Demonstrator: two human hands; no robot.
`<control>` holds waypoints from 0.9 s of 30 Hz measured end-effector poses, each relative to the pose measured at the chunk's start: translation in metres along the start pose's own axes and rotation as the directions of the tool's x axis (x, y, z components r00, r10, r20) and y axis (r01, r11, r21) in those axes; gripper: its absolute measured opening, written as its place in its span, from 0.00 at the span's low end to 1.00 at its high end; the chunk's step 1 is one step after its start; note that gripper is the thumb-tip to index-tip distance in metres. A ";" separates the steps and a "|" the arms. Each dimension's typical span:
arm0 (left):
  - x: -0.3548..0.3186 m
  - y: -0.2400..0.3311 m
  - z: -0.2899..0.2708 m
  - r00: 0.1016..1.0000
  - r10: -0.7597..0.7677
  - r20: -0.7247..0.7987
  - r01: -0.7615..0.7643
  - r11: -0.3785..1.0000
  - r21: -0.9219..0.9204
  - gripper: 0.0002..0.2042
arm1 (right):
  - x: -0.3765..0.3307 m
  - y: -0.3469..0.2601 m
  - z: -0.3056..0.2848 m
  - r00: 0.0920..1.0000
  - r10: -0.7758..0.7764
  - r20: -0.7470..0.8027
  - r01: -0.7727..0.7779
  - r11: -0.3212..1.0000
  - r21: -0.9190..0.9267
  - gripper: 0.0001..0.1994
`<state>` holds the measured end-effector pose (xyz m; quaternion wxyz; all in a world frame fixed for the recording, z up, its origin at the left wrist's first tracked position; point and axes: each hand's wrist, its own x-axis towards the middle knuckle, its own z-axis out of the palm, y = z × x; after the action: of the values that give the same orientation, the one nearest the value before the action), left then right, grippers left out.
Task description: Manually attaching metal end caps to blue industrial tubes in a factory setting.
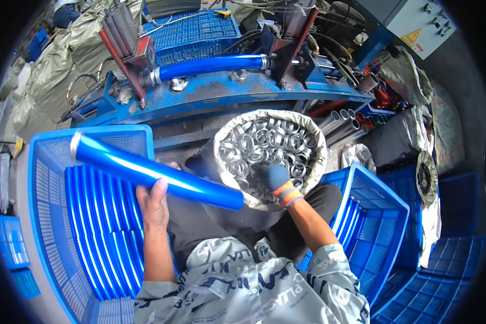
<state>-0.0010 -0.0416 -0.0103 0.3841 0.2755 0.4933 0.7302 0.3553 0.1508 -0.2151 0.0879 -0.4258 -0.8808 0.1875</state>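
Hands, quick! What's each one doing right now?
Left hand: closed, holding a blue tube.
Right hand: among the metal rings; can't tell if open, closed or holding one.

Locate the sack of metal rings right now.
In the head view, the sack of metal rings is just right of centre, on the near side of the blue machine bench, with the gloved right hand reaching into it.

White glare along held tube (146, 168)

A pale grey shirt (243, 289) with dark lettering (229, 263) was worn, together with dark trousers (194, 229); the right hand (275, 177) wore a blue-grey glove (278, 174) with orange cuff (287, 192).
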 end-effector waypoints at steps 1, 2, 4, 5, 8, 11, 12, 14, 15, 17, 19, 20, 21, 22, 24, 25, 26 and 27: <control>-0.005 -0.010 -0.006 1.000 -0.001 0.006 0.001 1.000 -0.001 0.30 | -0.005 0.006 -0.003 0.981 0.125 -0.150 -0.058 0.920 0.387 0.14; -0.008 -0.024 0.002 0.994 -0.107 -0.012 0.104 0.982 -0.155 0.29 | -0.011 0.035 -0.009 0.881 0.418 0.221 -0.420 0.477 0.772 0.10; -0.028 -0.040 -0.021 0.968 -0.237 -0.082 0.197 0.922 -0.334 0.25 | -0.015 -0.029 -0.037 0.903 0.318 0.288 -0.254 -0.145 0.956 0.12; -0.032 -0.053 -0.021 0.961 -0.262 -0.088 0.215 0.910 -0.355 0.24 | -0.019 -0.053 -0.056 0.919 0.302 0.252 -0.163 -0.291 0.943 0.12; -0.031 -0.071 0.007 0.936 -0.341 -0.080 0.279 0.863 -0.421 0.25 | -0.046 -0.067 -0.081 0.967 0.185 0.178 -0.099 -0.370 0.924 0.09; -0.033 -0.074 0.018 0.939 -0.332 -0.088 0.270 0.873 -0.407 0.25 | -0.049 -0.084 -0.092 0.978 0.198 0.069 -0.010 -0.283 0.959 0.11; -0.033 -0.074 0.021 0.940 -0.323 -0.108 0.256 0.879 -0.402 0.25 | -0.048 -0.089 -0.097 0.983 0.181 -0.009 0.042 -0.180 0.983 0.14; -0.033 -0.071 0.021 0.949 -0.298 -0.108 0.236 0.892 -0.385 0.25 | -0.043 -0.100 -0.108 0.978 0.209 -0.010 0.044 -0.157 0.987 0.17; -0.033 -0.069 0.020 0.955 -0.275 -0.111 0.216 0.902 -0.375 0.24 | -0.041 -0.103 -0.111 0.972 0.233 -0.007 0.038 -0.127 0.991 0.21; -0.034 -0.066 0.019 0.959 -0.258 -0.120 0.200 0.912 -0.358 0.24 | -0.041 -0.105 -0.108 0.969 0.247 -0.018 0.051 -0.128 0.990 0.26; -0.034 -0.065 0.018 0.961 -0.243 -0.129 0.186 0.921 -0.343 0.24 | -0.040 -0.110 -0.111 0.971 0.238 0.033 0.012 -0.187 0.982 0.31; -0.034 -0.065 0.018 0.961 -0.240 -0.138 0.185 0.928 -0.325 0.24 | -0.043 -0.107 -0.114 0.973 0.222 0.059 -0.041 -0.087 0.995 0.35; -0.034 -0.066 0.018 0.961 -0.237 -0.145 0.184 0.934 -0.305 0.24 | -0.043 -0.106 -0.115 0.974 0.221 0.060 -0.040 -0.092 0.995 0.35; -0.031 -0.067 0.018 0.961 -0.235 -0.147 0.184 0.936 -0.300 0.24 | -0.041 -0.105 -0.116 0.968 0.236 0.082 -0.069 -0.064 0.996 0.35; -0.029 -0.074 0.021 0.965 -0.211 -0.157 0.165 0.951 -0.262 0.25 | -0.040 -0.106 -0.129 0.958 0.249 0.143 -0.142 -0.021 0.990 0.35; -0.029 -0.077 0.017 0.963 -0.217 -0.158 0.173 0.951 -0.255 0.25 | -0.037 -0.100 -0.118 0.956 0.270 0.119 -0.129 0.022 0.991 0.34; -0.024 -0.081 0.014 0.966 -0.217 -0.142 0.170 0.944 -0.282 0.24 | -0.033 -0.097 -0.119 0.953 0.268 0.141 -0.166 0.073 0.983 0.33; -0.021 -0.081 0.010 0.967 -0.220 -0.130 0.173 0.937 -0.303 0.23 | -0.029 -0.100 -0.124 0.948 0.268 0.171 -0.208 0.118 0.971 0.33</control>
<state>0.0418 -0.0364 -0.0825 0.4502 0.1055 0.4358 0.7722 0.3402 0.1032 -0.0610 0.3309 -0.4063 -0.4674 0.7120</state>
